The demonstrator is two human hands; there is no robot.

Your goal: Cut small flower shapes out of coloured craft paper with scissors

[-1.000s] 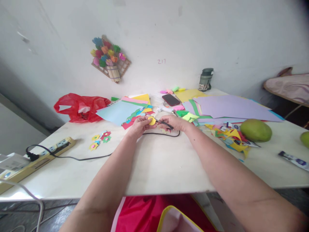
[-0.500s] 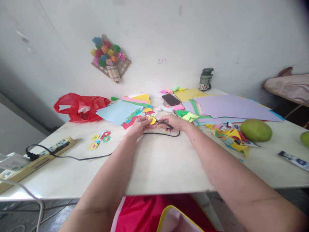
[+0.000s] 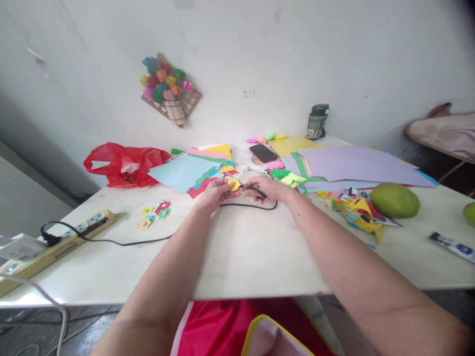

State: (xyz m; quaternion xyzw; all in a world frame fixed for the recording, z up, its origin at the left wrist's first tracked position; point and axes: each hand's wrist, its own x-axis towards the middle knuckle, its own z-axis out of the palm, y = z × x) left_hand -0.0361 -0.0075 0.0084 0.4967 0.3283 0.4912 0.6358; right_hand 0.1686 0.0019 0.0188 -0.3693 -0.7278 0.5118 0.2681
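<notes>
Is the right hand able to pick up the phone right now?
Probably not yet: the right hand is holding scissors. Nothing covers the phone, which lies beyond the hand, so with the scissors put down it looks reachable.

So both arms are bare and reaching way out front, elbows pretty much straight, angling in toward each other like a V. Left forearm (image 3: 178, 252) comes up from the lower left, right forearm (image 3: 334, 247) from the lower right, with a little dark spot (image 3: 299, 214) not far below the wrist. Left hand (image 3: 216, 194) is in a pinch, thumb and fingers together, pointing inward. Right hand (image 3: 265, 188) has its fingers curled in a grip. Fingertips are super close, can't tell if they're touching.
</notes>
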